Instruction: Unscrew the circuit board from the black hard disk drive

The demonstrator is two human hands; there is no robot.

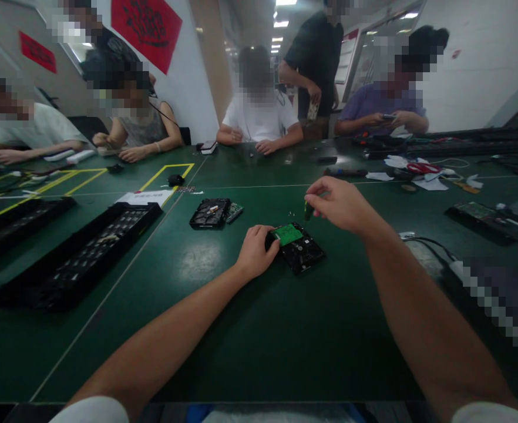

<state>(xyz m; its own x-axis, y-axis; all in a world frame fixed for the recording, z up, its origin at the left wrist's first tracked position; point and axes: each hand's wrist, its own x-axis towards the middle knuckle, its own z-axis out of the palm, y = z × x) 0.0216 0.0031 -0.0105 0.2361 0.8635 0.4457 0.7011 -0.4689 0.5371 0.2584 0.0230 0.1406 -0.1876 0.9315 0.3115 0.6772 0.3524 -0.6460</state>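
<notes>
Closest in, two bare forearms reach over the dark green tabletop (pixel 224 329), white sleeves at their ends. On the left, the left hand (pixel 257 251) has its thumb and fingers clamped on the edge of a flat black rectangular device with a bright green circuit board (pixel 300 247), which lies on the tabletop in front of the person, turned at an angle. Up on the right, the right hand (pixel 329 202) has thumb and fingertips pinched together on a small, dark, slim hand tool (pixel 308 211), tip down at the device's far right corner. Just beyond the device, a few tiny pale bits (pixel 291 214) lie loose.

Off to the left sits a black square plastic housing (pixel 209 212), a small grey-green board (pixel 234 212) right beside it. Further left, a long black open tray (pixel 87 258) runs at a slant, a white printed sheet (pixel 147 197) at its far end. Over on the right, another black device with an exposed board (pixel 485 221).

Farther back on the right, crumpled white scraps (pixel 430 181) surround something red. And across the table, a row of people: one in a white shirt (pixel 261 114) in the middle, hands on the tabletop, and one in purple (pixel 382 108) holding a small object.
</notes>
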